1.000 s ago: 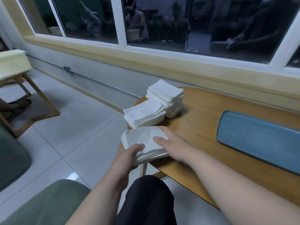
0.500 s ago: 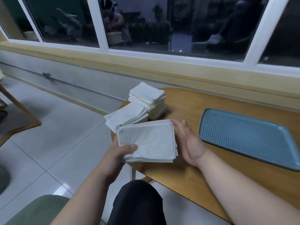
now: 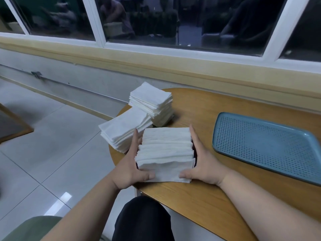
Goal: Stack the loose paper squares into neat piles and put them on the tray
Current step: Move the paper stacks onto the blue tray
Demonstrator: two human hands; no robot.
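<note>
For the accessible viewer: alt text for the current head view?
A person's left hand and right hand press flat against opposite sides of a pile of white paper squares on a wooden table. A taller pile and a lower pile sit behind it to the left. A blue perforated tray lies to the right.

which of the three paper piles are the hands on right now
The nearest pile, at the front edge of the table: the left hand and right hand press its sides. The middle pile and far pile sit behind it.
</note>
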